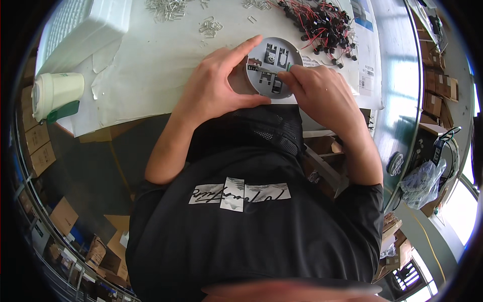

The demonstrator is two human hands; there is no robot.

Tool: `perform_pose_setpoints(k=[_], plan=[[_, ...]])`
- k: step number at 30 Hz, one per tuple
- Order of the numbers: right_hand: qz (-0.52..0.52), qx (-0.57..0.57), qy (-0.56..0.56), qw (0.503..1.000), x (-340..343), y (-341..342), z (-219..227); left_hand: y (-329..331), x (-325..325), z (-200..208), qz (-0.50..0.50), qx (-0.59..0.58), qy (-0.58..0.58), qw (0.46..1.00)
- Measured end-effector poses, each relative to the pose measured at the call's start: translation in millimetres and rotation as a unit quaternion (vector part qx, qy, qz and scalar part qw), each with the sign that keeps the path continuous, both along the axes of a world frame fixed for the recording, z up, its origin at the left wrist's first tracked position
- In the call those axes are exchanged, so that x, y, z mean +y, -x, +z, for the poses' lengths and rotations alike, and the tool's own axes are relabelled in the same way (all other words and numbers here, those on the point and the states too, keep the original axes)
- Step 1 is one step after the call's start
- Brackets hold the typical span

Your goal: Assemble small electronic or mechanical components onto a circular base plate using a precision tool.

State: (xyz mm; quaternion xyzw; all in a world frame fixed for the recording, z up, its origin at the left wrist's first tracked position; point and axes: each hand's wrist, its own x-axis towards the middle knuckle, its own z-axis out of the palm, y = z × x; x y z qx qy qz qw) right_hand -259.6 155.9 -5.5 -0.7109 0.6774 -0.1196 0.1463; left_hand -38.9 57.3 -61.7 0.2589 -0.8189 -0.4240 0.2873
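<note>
A round grey plastic housing (256, 56) with dark metal contacts in its slots lies near the table's front edge. My left hand (214, 83) curls around its left side, forefinger at the far rim and thumb at the near rim. From the right, my right hand (322, 88) is closed in a pinch over the housing. Between its fingers sits a thin tool with a green part (289, 66), mostly hidden by the hand. Its slim shaft seems to point left across the housing toward a reddish-brown piece at the left side.
Small buzzer-like black parts with red wires (327, 30) heap at the far right. Loose metal clips (168, 9) lie in piles at the back. A white basket (83, 32) and a pale cup (59, 93) stand on the left. Printed paper (370, 75) covers the right side.
</note>
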Motion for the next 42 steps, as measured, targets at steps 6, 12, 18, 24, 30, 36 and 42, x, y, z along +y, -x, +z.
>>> perform_pose_setpoints(k=[6, 12, 18, 24, 30, 36, 42], plan=[[0.005, -0.003, -0.006, 1.0, -1, 0, -2, -1, 0, -1, -0.003, -0.009, 0.008, 1.0], [0.02, -0.012, -0.028, 0.999, -5, 0, 0, 0, 0, -4, -0.002, 0.004, 0.022, 1.0], [0.026, 0.034, -0.034, 0.999, -8, -9, 10, 2, -1, -5, -0.008, 0.006, 0.05, 0.999], [0.08, 0.121, -0.038, 0.989, -16, -13, 34, 2, 1, -10, -0.001, 0.026, 0.06, 0.998], [0.083, 0.101, -0.005, 0.991, -15, -13, 29, 1, -1, -6, -0.003, -0.007, 0.036, 0.999], [0.074, 0.139, -0.023, 0.987, -13, -19, 31, 0, -1, -8, -0.003, 0.001, 0.041, 0.999], [0.086, 0.139, -0.016, 0.986, -5, -8, 14, 0, 2, -6, -0.003, -0.002, 0.038, 0.999]])
